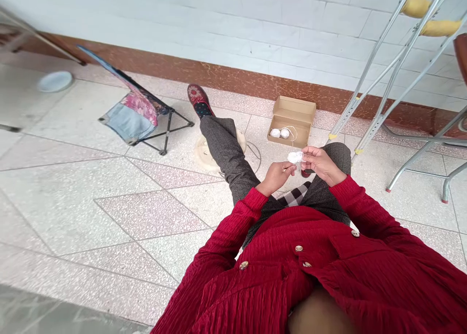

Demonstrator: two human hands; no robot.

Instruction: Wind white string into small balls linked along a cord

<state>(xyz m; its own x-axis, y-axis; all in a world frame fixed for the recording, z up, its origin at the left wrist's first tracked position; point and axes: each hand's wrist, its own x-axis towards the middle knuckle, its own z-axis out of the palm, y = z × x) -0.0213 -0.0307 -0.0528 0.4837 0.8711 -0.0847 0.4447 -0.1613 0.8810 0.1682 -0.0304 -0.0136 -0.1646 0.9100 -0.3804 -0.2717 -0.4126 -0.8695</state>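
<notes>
I sit with my legs stretched out over a tiled floor, wearing a red buttoned top and grey trousers. My left hand is closed in a pinch on the edge of a small white ball of thread. My right hand curls round the same ball from the right. Both hands hover above my right knee. An open cardboard box lies on the floor just beyond them, with two white balls and a loose thread inside.
A folded camp stool with patterned fabric lies at the left. A white round object sits under my left leg. Metal crutches lean on the tiled wall at right, beside a metal chair frame. A white plate lies far left.
</notes>
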